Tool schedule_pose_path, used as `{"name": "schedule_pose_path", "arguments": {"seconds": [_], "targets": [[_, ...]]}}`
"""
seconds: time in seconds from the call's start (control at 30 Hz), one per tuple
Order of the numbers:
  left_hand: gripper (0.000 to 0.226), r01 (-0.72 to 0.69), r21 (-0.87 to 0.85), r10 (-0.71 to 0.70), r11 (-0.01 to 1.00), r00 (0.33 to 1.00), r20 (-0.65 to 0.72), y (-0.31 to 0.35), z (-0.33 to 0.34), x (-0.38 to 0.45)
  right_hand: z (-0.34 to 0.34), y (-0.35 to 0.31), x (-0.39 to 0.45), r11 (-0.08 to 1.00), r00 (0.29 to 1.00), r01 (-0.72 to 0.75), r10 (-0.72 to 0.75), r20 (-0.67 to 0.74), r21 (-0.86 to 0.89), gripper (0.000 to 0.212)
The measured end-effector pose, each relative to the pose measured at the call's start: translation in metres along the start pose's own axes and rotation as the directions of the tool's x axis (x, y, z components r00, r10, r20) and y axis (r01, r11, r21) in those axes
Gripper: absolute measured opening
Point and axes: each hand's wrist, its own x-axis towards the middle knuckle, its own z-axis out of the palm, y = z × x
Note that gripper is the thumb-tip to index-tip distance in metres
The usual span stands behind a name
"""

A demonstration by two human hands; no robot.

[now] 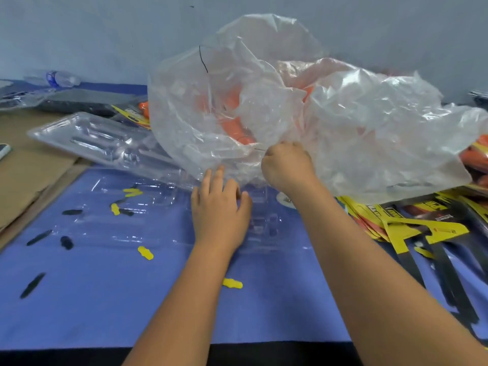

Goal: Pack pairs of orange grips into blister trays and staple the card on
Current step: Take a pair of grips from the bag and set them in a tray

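Observation:
A big crumpled clear plastic bag (343, 122) fills the middle and right of the table, with orange grips (235, 128) showing dimly through it. My right hand (286, 167) grips the bag's lower edge in a closed fist. My left hand (220, 207) lies flat with straight fingers on a clear blister tray (158, 207) that rests on the blue table cover, its fingertips at the bag's edge. A stack of clear blister trays (87, 138) sits at the back left. Yellow and black cards (412, 223) are fanned out on the right, partly under the bag.
Small yellow (145, 252) and black (33, 285) punched scraps are scattered on the blue cover (105, 307). Brown cardboard (29, 178) lies at the left edge. More orange grips (478, 157) show at the far right. A clear bottle (60, 79) lies by the back wall.

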Motion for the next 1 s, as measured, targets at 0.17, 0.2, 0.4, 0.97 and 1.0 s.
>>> {"name": "schedule_pose_path", "arguments": {"seconds": [0.17,0.2,0.4,0.97,1.0], "targets": [[0.017,0.013,-0.002,-0.013,1.0,1.0,-0.005,0.001,0.001,0.002,0.002,-0.008,0.045,0.992,0.997,0.047,-0.054,0.048,0.121,0.056],[0.018,0.013,0.0,-0.013,1.0,1.0,-0.001,0.001,0.001,0.004,0.003,-0.011,0.054,0.983,0.996,0.084,-0.085,-0.004,0.165,0.062],[0.019,0.009,-0.015,-0.01,1.0,1.0,-0.004,0.003,0.003,0.007,0.027,-0.028,0.085,0.952,0.988,0.142,-0.154,0.024,0.271,0.075],[0.016,0.032,-0.036,-0.034,0.999,0.998,-0.056,0.004,0.003,0.015,0.012,-0.011,-0.018,0.493,0.782,0.383,0.277,-0.559,0.781,0.015],[0.017,0.036,-0.037,-0.038,0.999,0.997,-0.06,0.004,0.004,0.017,0.016,-0.008,-0.031,0.452,0.767,0.398,0.313,-0.56,0.798,0.013]]}}
